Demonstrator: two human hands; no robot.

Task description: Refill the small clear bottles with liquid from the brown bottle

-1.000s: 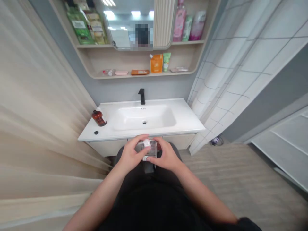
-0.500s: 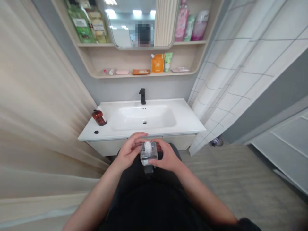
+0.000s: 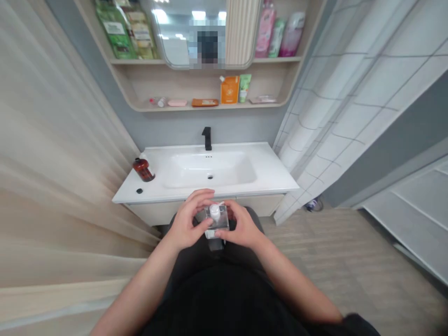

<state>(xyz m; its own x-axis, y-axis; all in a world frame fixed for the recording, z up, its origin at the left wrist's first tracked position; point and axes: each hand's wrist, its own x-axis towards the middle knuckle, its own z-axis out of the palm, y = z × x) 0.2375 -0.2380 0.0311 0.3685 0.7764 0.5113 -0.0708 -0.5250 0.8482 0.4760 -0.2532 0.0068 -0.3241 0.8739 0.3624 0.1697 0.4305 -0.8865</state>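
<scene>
Close in front of the person's dark top, both hands meet around a small clear bottle [image 3: 217, 223] with a white pump cap [image 3: 214, 211], held upright below the front edge of the vanity. The left hand [image 3: 187, 223] wraps its fingers round the bottle's left side, thumb laid across near the cap, gripping it; the right hand [image 3: 241, 227] clasps the other side, fingers curled shut against the clear wall. How much the bottle holds I cannot tell. Just beyond the hands, the white surface [image 3: 276, 179] carries a sunken basin [image 3: 210, 169], which looks dry, with a drain hole at its middle and a black tap [image 3: 207, 138] standing behind it. At the surface's left end an amber bottle [image 3: 143, 169] stands near the wall, with a small dark round thing [image 3: 139, 191] lying in front of it. Farther up, the lower shelf [image 3: 210, 107] bears an orange pouch [image 3: 229, 89] touching a green tube [image 3: 244, 88], plus flat pink and orange packs to the left. The top shelves hold green packs [image 3: 115, 30] on the left of the mirror [image 3: 185, 32] and pink and green bottles [image 3: 276, 32] on the right. A white tiled curtain [image 3: 336, 107] hangs to the right.
</scene>
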